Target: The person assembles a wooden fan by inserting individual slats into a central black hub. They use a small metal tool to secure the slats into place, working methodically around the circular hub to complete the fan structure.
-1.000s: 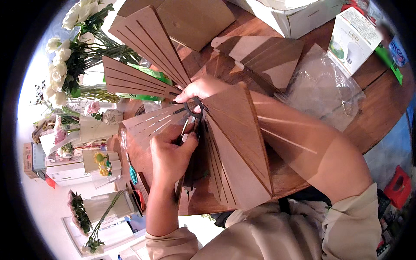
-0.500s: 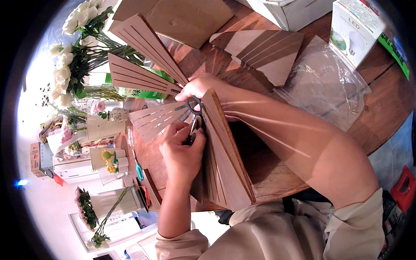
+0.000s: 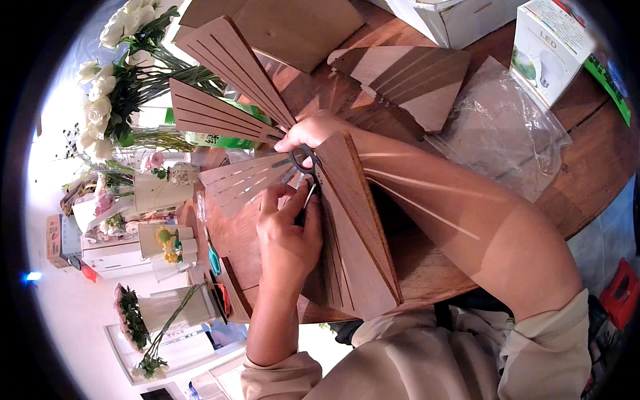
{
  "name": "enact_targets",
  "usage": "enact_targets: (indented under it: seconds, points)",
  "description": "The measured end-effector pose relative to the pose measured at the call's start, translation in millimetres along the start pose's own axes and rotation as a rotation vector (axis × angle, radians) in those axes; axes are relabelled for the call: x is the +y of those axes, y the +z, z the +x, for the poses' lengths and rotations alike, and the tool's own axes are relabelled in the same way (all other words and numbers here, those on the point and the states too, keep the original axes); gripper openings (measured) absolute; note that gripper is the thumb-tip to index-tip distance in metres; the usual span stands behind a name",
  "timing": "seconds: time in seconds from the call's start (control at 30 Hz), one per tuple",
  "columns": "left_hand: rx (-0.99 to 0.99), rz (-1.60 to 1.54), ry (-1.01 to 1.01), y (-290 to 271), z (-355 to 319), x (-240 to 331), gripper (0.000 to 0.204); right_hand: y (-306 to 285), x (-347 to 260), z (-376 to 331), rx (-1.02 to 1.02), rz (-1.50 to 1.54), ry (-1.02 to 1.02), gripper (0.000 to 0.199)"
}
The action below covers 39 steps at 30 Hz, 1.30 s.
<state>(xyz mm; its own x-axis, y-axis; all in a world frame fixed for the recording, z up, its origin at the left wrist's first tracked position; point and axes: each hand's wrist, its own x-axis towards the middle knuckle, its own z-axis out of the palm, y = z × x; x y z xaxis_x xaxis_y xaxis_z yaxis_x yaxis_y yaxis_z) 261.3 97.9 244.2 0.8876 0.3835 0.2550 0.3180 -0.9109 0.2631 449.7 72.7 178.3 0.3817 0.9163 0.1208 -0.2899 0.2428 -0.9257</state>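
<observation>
A construction of slatted thin wooden panels fans out around a small dark ring. One panel stands tilted toward me, its edge facing up. My right hand reaches around behind this panel and grips the construction beside the ring; part of the hand is hidden by the panel. On the ring's near side, my left hand pinches a short shiny metal rod between thumb and fingers, its tip close to the ring. The rod's other end is hidden in the hand.
A loose wooden panel and a clear plastic bag lie on the wooden table. Behind stand a light bulb box and a cardboard box. White flowers and teal-handled scissors are at left.
My left hand and the rod have shifted slightly right and up. The near panel has turned a little, showing more of its face, and the whole construction has drifted slightly right.
</observation>
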Motion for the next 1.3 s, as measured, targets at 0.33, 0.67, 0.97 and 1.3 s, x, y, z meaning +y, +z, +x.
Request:
enact_targets:
  seconds: [0.33,0.67,0.97,1.3]
  points:
    - [0.031,-0.013,0.037,1.3,-0.3,-7.4,0.021,-5.0,15.6,4.9,-0.071,-0.105,-0.088,0.032]
    - [-0.002,-0.203,-0.153,-18.8,2.7,-19.1,0.022,-9.2,18.3,3.5,-0.140,-0.186,-0.168,0.044]
    - [-0.092,-0.181,-0.051,-56.1,13.3,-27.6,0.015,7.6,0.6,-8.4,-0.020,0.333,0.092,0.021]
    - [-0.189,-0.197,-0.054,-51.8,25.1,-22.4,0.013,2.7,5.7,-6.7,-0.043,0.227,0.013,0.020]
